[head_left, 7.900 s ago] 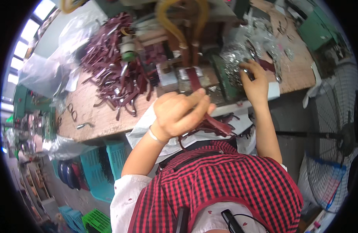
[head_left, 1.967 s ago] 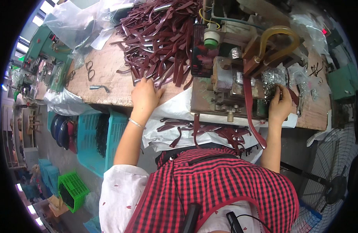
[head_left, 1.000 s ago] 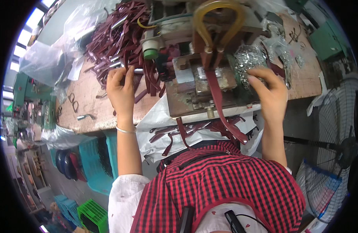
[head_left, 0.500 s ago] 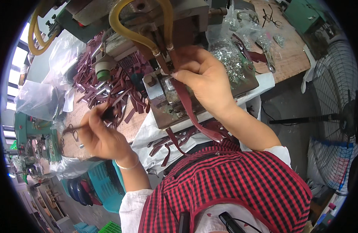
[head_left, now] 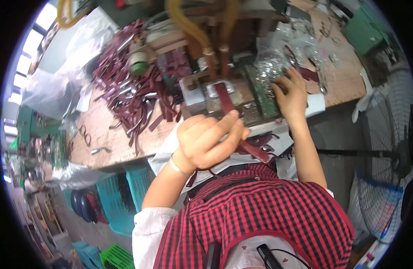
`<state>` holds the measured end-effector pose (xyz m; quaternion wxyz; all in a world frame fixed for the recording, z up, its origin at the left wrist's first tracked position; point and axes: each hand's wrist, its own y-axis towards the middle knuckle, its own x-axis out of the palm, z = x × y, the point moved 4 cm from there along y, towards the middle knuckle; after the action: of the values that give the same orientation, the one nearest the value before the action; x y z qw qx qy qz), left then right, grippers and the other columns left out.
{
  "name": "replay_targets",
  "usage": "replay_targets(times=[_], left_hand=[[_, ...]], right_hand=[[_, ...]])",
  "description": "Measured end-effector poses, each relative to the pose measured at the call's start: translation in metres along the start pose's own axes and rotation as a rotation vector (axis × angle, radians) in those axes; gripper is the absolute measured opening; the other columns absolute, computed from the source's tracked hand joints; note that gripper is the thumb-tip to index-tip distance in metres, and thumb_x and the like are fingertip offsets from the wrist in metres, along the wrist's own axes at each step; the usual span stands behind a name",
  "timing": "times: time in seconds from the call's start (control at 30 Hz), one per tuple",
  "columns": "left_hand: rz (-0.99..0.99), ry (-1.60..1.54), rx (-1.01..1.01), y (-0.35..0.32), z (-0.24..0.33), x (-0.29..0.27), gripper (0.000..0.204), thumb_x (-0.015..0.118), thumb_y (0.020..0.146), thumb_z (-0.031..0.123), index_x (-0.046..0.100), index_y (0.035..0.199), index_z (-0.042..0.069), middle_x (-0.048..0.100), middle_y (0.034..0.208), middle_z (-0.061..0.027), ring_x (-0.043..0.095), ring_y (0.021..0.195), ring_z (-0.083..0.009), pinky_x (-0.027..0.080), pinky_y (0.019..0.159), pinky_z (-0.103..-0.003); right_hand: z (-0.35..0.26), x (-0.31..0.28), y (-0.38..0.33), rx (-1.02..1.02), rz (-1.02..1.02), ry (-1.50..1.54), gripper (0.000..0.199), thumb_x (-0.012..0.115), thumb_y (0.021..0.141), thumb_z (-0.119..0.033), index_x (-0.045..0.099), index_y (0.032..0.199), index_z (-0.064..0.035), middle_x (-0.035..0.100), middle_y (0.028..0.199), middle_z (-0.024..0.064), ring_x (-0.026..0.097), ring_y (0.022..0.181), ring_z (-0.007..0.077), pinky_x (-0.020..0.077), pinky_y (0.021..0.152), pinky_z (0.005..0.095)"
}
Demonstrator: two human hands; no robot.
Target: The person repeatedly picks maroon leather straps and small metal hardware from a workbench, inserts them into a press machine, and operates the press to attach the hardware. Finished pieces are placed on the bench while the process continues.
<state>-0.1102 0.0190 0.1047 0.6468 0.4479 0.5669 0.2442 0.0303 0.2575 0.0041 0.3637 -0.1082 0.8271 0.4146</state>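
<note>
A dark red eyeglass temple (head_left: 224,97) lies with its far end on the metal fixture (head_left: 211,91) of a bench machine, under two copper-coloured electrodes. My left hand (head_left: 208,140) is closed around the temple's middle, and its curved near end (head_left: 257,153) sticks out past my fingers toward my apron. Off to the right, my right hand (head_left: 292,95) reaches over a pile of tiny shiny metal parts (head_left: 269,74), its thumb and fingers apart and bent. Its fingertips are at the edge of that pile.
A large heap of dark red temples (head_left: 139,98) covers the bench left of the machine. Yellow hoses (head_left: 188,22) run down to the electrodes. More temples lie on white cloth at the bench's front edge. A fan (head_left: 381,148) stands at the right, blue crates (head_left: 119,201) at the lower left.
My left hand has come from beside the heap to grip the temple at the fixture. My right hand has let go of the temple and moved right to the metal parts. The view has shifted.
</note>
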Motion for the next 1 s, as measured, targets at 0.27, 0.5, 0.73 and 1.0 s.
replay_targets(times=[0.27,0.5,0.73,1.0], left_hand=[[0.083,-0.05,-0.081,-0.002,0.003,-0.002,0.024,0.087,0.077,0.016,0.072,0.095,0.009,0.075,0.098,-0.0069,0.061,0.057,-0.0122,0.044,0.048,-0.026],[0.092,0.209,-0.551,-0.082,-0.037,-0.053,0.023,0.076,0.075,-0.003,0.074,0.096,0.006,0.073,0.088,-0.0088,0.068,0.074,-0.0271,0.053,0.07,-0.036],[-0.446,0.372,-0.62,-0.161,-0.134,-0.038,0.044,0.069,0.074,-0.001,0.079,0.111,0.021,0.054,0.15,-0.0091,0.058,0.12,-0.0381,0.046,0.108,-0.045],[0.185,-0.083,-1.134,-0.125,-0.168,-0.113,0.017,0.074,0.089,0.006,0.078,0.106,0.005,0.077,0.096,-0.0096,0.069,0.08,-0.0159,0.052,0.075,-0.027]], right_hand=[[-0.039,0.011,0.019,-0.318,-0.152,-0.124,0.017,0.073,0.085,-0.01,0.068,0.101,-0.0061,0.062,0.134,0.0142,0.055,0.13,0.0356,0.0511,0.095,0.0467],[-0.007,-0.007,0.006,0.266,-0.058,0.355,0.01,0.071,0.092,-0.007,0.069,0.099,0.0,0.073,0.093,0.0083,0.069,0.087,0.0186,0.0528,0.083,0.0313],[-0.023,0.01,0.01,0.289,-0.083,0.554,0.02,0.069,0.094,-0.003,0.073,0.113,-0.0004,0.075,0.101,0.0068,0.069,0.095,0.0126,0.0513,0.089,0.0252],[-0.024,0.006,0.014,0.326,-0.045,0.7,0.013,0.069,0.096,-0.003,0.072,0.108,-0.0002,0.073,0.103,0.0041,0.066,0.097,0.0102,0.0495,0.089,0.0239]])
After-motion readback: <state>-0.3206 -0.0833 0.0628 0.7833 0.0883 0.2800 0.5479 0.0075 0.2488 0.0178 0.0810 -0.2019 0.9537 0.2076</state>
